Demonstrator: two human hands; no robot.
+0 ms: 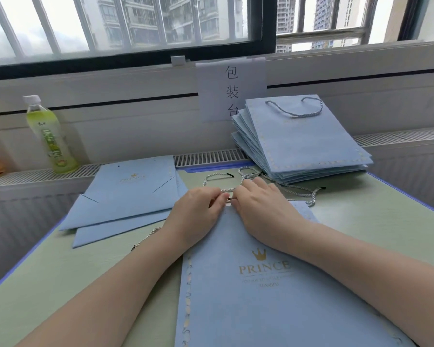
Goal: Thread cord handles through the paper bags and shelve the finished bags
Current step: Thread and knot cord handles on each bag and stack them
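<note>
On the far left of the sill I saw a green drink bottle (51,136) standing upright, and just right of it, overhanging the table's (60,266) back edge, a small stack of flat blue bags (125,196) with no handles fitted. Moving right, my left hand (194,216) lay on the top edge of the flat blue bag (261,296) in front of me, its fingers curled and pinching a twisted cord (226,189) near the cord's black tip. Directly beside it, almost touching, my right hand (266,209) rested on the same top edge, fingers bent down at the cord's tip; I could not tell whether it gripped the cord or only pressed the paper. The cord ran away from both hands toward the back of the table, where more loose cords (306,194) lay. Farther right, behind them, sat a pile of finished bags (303,144), the topmost showing its cord handle, below a paper sign (231,91) on the wall.
</note>
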